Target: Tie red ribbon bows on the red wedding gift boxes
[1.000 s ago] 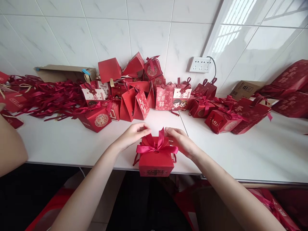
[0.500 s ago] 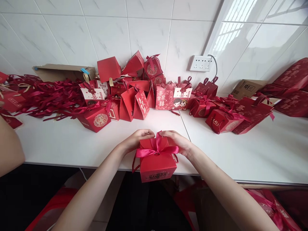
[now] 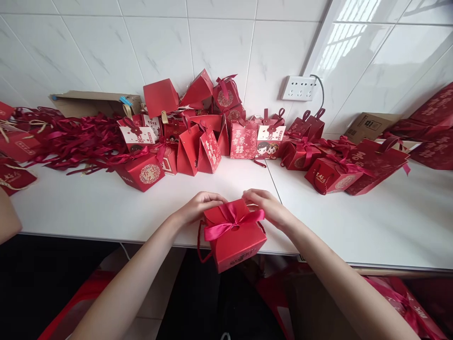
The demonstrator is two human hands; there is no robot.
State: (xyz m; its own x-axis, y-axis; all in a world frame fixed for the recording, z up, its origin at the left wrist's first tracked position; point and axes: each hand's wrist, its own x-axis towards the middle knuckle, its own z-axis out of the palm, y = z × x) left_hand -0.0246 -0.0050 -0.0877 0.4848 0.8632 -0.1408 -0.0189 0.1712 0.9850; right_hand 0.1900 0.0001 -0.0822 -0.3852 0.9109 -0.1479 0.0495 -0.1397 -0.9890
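Note:
A red gift box point(image 3: 238, 238) with gold print on its front sits turned at an angle before me, overhanging the table's near edge. Across its folded top lies a bright pink ribbon bow point(image 3: 231, 223). A red cord handle point(image 3: 200, 245) hangs at its left side. My left hand point(image 3: 200, 207) is closed at the box's back left, its fingertips partly hidden. Curled round the back right corner is my right hand point(image 3: 266, 206), with some of its fingers behind the box.
Finished-looking red gift boxes point(image 3: 141, 171) and bags point(image 3: 244, 139) line the wall. A heap of dark red ribbons point(image 3: 85, 139) lies at left, by a cardboard box point(image 3: 99, 101). More boxes point(image 3: 334, 174) stand at right. Another person's arm point(image 3: 7, 217) enters from the left.
My right hand has let go of the upright ribbon end and moved to the box's back right. The box has turned, its front now facing slightly right. The other person's arm has drawn back left.

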